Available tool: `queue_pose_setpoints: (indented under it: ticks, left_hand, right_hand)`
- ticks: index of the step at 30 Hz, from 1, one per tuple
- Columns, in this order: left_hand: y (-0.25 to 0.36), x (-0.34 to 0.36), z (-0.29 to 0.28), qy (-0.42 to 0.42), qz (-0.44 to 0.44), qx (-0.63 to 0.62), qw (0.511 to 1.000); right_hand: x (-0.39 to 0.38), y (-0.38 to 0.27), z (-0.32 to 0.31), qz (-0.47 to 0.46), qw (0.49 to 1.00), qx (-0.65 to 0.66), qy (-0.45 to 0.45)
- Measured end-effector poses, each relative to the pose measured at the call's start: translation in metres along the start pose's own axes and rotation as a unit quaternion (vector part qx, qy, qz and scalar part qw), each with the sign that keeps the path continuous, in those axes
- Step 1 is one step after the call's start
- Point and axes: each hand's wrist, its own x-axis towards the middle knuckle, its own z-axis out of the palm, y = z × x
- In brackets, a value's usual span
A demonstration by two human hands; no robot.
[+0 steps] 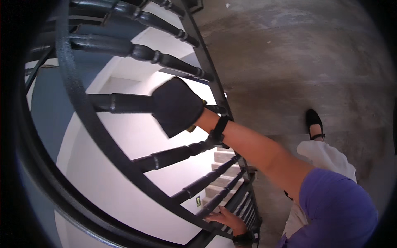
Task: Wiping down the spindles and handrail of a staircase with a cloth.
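My right hand [199, 117] reaches across to a black turned baluster [128, 103] of the stair railing. A dark grey cloth [177, 105] with bits of yellow at its edge covers this hand and lies around the baluster; my fingers are hidden under it. Lower down, my left hand [229, 220] is at the railing beside another baluster [215, 203]. Its thumb stands apart and its fingers stretch toward the rail [165, 201], with nothing visible in them. Dark bands circle both wrists.
More black balusters [165, 62] run along the railing, above and below my right hand. Through the gaps show a white wall [107, 173], lower stairs [225, 159] and a small sign [198, 201]. Worn grey floor [281, 82] lies to the right, under my black shoe [314, 122].
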Motion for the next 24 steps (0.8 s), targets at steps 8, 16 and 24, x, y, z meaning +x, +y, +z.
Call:
queue_pose_setpoints:
  ticks: [8,16,24]
  left_hand:
    - [0.003,-0.002,0.012,-0.038,0.033,0.008,0.999]
    - [-0.001,-0.003,0.006,0.008,-0.077,-0.102,0.992]
    - [-0.008,0.004,-0.007,-0.086,-0.123,0.026,0.988]
  right_hand:
    - [-0.203,0.132,0.019,0.097,0.975,-0.068,-0.19]
    - [-0.04,0.037,-0.032,0.365,0.892,0.24,-0.117]
    - [0.224,-0.04,-0.062,-0.085,0.996,-0.041,0.007]
